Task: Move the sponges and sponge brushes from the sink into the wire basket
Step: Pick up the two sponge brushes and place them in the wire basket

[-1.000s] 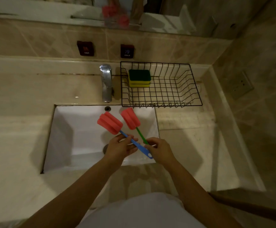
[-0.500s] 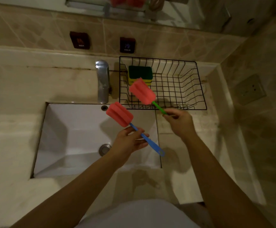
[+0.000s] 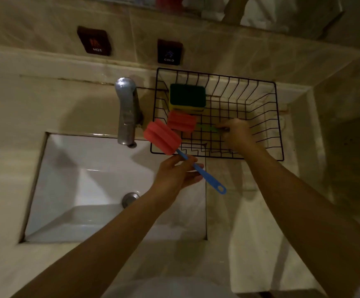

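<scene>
My right hand (image 3: 236, 134) is inside the black wire basket (image 3: 279, 130), gripping the green handle of a sponge brush whose red head (image 3: 181, 121) lies low on the basket's left side. Behind it sit green-and-yellow sponges (image 3: 187, 97) in the basket's back left corner. My left hand (image 3: 178, 173) holds a second sponge brush by its blue handle (image 3: 209, 179). Its red head (image 3: 162, 140) hovers over the sink's right rear corner, just in front of the basket's left front edge. The white sink (image 3: 84, 183) shows nothing in it but its drain.
A chrome tap (image 3: 126, 112) stands left of the basket, close to the blue brush's head. Hot and cold buttons (image 3: 169, 52) are on the tiled wall behind. The beige counter (image 3: 260, 211) runs to the right, ending at a side wall.
My right hand carried the green-handled brush from above the sink up and right into the basket. My left hand raised the blue-handled brush toward the basket.
</scene>
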`<action>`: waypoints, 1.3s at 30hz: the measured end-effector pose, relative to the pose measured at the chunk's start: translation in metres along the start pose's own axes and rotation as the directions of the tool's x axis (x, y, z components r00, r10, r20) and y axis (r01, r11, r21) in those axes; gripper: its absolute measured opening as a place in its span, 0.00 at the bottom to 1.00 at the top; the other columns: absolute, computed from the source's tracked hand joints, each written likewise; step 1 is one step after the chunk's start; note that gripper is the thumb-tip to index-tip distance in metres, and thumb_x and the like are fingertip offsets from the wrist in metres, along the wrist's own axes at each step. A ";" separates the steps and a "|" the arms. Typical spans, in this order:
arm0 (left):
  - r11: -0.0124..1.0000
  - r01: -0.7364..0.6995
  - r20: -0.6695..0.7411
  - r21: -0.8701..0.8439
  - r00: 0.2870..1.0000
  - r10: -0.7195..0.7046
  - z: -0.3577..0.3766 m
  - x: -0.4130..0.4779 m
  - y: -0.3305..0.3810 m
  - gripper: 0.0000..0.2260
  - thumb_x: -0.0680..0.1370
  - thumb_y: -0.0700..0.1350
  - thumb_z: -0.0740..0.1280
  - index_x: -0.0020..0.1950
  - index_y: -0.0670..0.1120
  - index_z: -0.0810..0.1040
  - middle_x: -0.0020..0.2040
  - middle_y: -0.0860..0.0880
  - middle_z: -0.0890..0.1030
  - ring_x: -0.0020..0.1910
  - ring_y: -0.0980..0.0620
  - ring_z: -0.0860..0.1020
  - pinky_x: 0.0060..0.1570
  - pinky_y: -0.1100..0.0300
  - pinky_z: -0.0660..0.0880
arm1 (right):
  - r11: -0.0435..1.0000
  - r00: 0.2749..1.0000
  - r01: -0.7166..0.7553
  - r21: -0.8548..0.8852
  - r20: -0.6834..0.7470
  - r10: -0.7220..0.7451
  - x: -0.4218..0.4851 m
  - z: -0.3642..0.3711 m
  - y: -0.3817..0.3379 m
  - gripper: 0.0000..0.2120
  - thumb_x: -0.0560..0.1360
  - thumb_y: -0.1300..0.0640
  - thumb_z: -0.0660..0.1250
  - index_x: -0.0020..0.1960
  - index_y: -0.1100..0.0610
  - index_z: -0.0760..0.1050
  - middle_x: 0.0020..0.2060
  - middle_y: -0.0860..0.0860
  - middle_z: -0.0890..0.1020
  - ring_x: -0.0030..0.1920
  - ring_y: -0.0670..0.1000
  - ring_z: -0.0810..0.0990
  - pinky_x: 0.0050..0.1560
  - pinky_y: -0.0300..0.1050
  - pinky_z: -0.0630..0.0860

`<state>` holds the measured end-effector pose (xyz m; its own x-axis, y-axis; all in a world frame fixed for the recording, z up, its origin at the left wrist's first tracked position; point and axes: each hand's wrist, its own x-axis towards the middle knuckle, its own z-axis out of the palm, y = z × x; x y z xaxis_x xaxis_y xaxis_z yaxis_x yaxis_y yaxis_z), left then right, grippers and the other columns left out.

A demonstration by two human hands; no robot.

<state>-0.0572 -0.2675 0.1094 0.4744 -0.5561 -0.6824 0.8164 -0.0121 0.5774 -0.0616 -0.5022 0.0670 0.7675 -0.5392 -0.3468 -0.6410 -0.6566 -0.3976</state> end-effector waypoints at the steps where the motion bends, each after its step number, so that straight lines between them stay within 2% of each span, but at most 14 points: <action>1: 1.000 0.003 0.000 -0.009 1.000 -0.003 0.000 0.002 0.001 0.05 0.79 0.39 0.63 0.51 0.39 0.77 0.54 0.36 0.82 0.52 0.40 0.83 0.54 0.50 0.80 | 1.000 1.000 -0.027 0.008 0.008 0.027 0.003 0.003 0.001 0.17 0.76 0.70 0.63 0.62 0.58 0.79 0.63 0.60 0.78 0.61 0.59 0.76 0.61 0.46 0.74; 5: 1.000 0.006 -0.013 -0.027 1.000 -0.006 0.000 0.009 -0.001 0.05 0.79 0.39 0.63 0.50 0.40 0.77 0.51 0.38 0.82 0.52 0.41 0.83 0.54 0.51 0.80 | 0.992 0.997 -0.070 0.102 0.021 0.069 0.015 0.011 0.007 0.16 0.78 0.66 0.63 0.62 0.55 0.78 0.61 0.57 0.79 0.58 0.57 0.77 0.50 0.43 0.73; 8: 1.000 0.002 -0.030 -0.014 1.000 -0.002 -0.001 0.013 -0.004 0.05 0.79 0.39 0.63 0.49 0.40 0.78 0.50 0.39 0.83 0.50 0.42 0.83 0.52 0.51 0.81 | 0.989 0.997 -0.061 0.132 -0.030 0.065 0.018 0.015 0.012 0.13 0.78 0.61 0.65 0.62 0.54 0.77 0.59 0.57 0.80 0.57 0.57 0.78 0.50 0.44 0.73; 12: 1.000 -0.014 -0.017 -0.013 1.000 0.014 -0.002 0.016 -0.006 0.06 0.79 0.39 0.63 0.49 0.41 0.79 0.50 0.39 0.83 0.49 0.44 0.84 0.50 0.54 0.81 | 0.989 0.979 0.087 0.117 -0.192 -0.063 0.001 0.007 0.002 0.11 0.77 0.59 0.67 0.58 0.59 0.79 0.56 0.59 0.82 0.56 0.57 0.79 0.54 0.46 0.77; 15: 0.999 -0.028 -0.039 -0.035 0.999 0.027 0.002 0.018 -0.009 0.06 0.79 0.40 0.63 0.51 0.40 0.79 0.51 0.40 0.83 0.48 0.47 0.84 0.47 0.57 0.81 | 0.948 0.944 0.190 0.254 -0.313 -0.106 -0.029 -0.008 -0.019 0.07 0.76 0.52 0.67 0.50 0.54 0.81 0.44 0.48 0.83 0.44 0.45 0.79 0.44 0.39 0.77; 17: 0.998 -0.062 -0.047 -0.026 0.997 0.060 0.007 0.018 -0.010 0.08 0.79 0.40 0.63 0.53 0.38 0.79 0.51 0.40 0.83 0.47 0.47 0.85 0.46 0.58 0.81 | 0.909 0.979 0.203 0.364 -0.095 -0.180 -0.051 -0.016 -0.038 0.09 0.75 0.45 0.66 0.51 0.47 0.79 0.43 0.38 0.80 0.42 0.39 0.78 0.41 0.33 0.74; 19: 0.993 -0.109 -0.020 0.034 0.994 0.110 0.011 0.019 -0.010 0.09 0.79 0.40 0.63 0.56 0.38 0.79 0.53 0.40 0.83 0.48 0.47 0.84 0.48 0.58 0.81 | 0.911 0.939 0.230 0.342 0.168 -0.300 -0.069 -0.017 -0.050 0.11 0.76 0.45 0.65 0.56 0.47 0.79 0.44 0.36 0.78 0.45 0.38 0.78 0.45 0.35 0.73; 20: 0.990 -0.127 0.005 0.063 0.992 0.127 0.013 0.020 -0.009 0.10 0.80 0.40 0.63 0.58 0.38 0.78 0.54 0.40 0.83 0.49 0.47 0.84 0.50 0.56 0.81 | 0.908 0.911 0.274 0.318 0.217 -0.351 -0.074 -0.017 -0.053 0.11 0.77 0.48 0.66 0.56 0.49 0.80 0.44 0.35 0.77 0.45 0.40 0.78 0.45 0.36 0.73; 23: 0.979 -0.176 0.065 0.105 0.983 0.170 0.016 0.021 -0.005 0.12 0.81 0.38 0.60 0.61 0.37 0.76 0.57 0.41 0.82 0.52 0.46 0.83 0.53 0.52 0.80 | 0.896 0.896 0.339 0.286 0.192 -0.400 -0.076 -0.021 -0.062 0.08 0.76 0.53 0.68 0.54 0.51 0.81 0.41 0.36 0.75 0.43 0.45 0.78 0.43 0.39 0.75; 27: 0.962 -0.194 0.078 0.195 0.980 0.181 0.019 0.024 -0.004 0.11 0.81 0.39 0.60 0.58 0.36 0.78 0.53 0.39 0.83 0.48 0.46 0.84 0.49 0.55 0.81 | 0.902 0.887 0.373 0.219 0.201 -0.415 -0.069 -0.026 -0.067 0.05 0.76 0.55 0.68 0.50 0.53 0.81 0.40 0.40 0.76 0.41 0.39 0.74 0.41 0.35 0.69; 31: 0.897 -0.189 0.038 0.399 0.981 0.190 0.010 0.030 -0.007 0.08 0.79 0.42 0.64 0.53 0.43 0.81 0.49 0.42 0.85 0.45 0.48 0.85 0.48 0.54 0.82 | 0.901 0.891 0.417 0.118 0.144 -0.431 -0.057 -0.038 -0.069 0.07 0.77 0.59 0.67 0.53 0.56 0.81 0.43 0.43 0.75 0.38 0.37 0.71 0.39 0.33 0.65; 33: 0.869 -0.201 0.001 0.453 0.974 0.225 0.001 0.033 -0.011 0.06 0.79 0.42 0.65 0.53 0.46 0.81 0.47 0.45 0.85 0.44 0.50 0.85 0.49 0.53 0.82 | 0.888 0.882 0.459 0.025 0.107 -0.458 -0.049 -0.041 -0.067 0.08 0.77 0.60 0.67 0.54 0.56 0.82 0.43 0.46 0.79 0.40 0.42 0.74 0.39 0.35 0.66; 35: 0.806 -0.239 -0.011 0.541 0.957 0.291 -0.006 0.035 -0.013 0.07 0.79 0.42 0.65 0.53 0.49 0.81 0.46 0.49 0.85 0.44 0.54 0.85 0.49 0.55 0.82 | 0.889 0.886 0.454 -0.055 0.133 -0.444 -0.040 -0.036 -0.063 0.09 0.76 0.61 0.67 0.55 0.55 0.82 0.44 0.50 0.82 0.44 0.51 0.79 0.43 0.43 0.74; 39: 0.712 -0.314 0.022 0.629 0.922 0.387 -0.006 0.034 -0.012 0.08 0.78 0.43 0.66 0.54 0.48 0.82 0.45 0.53 0.85 0.43 0.58 0.84 0.49 0.58 0.81 | 0.912 0.916 0.369 -0.180 0.235 -0.325 -0.021 -0.015 -0.051 0.09 0.75 0.64 0.66 0.51 0.54 0.82 0.41 0.51 0.78 0.43 0.54 0.79 0.40 0.47 0.74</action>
<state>-0.0488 -0.2811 0.0760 0.7461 -0.5353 -0.3960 0.2253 -0.3566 0.9067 -0.0449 -0.4654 0.1072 0.9080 -0.1569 -0.3885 -0.2987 -0.8926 -0.3377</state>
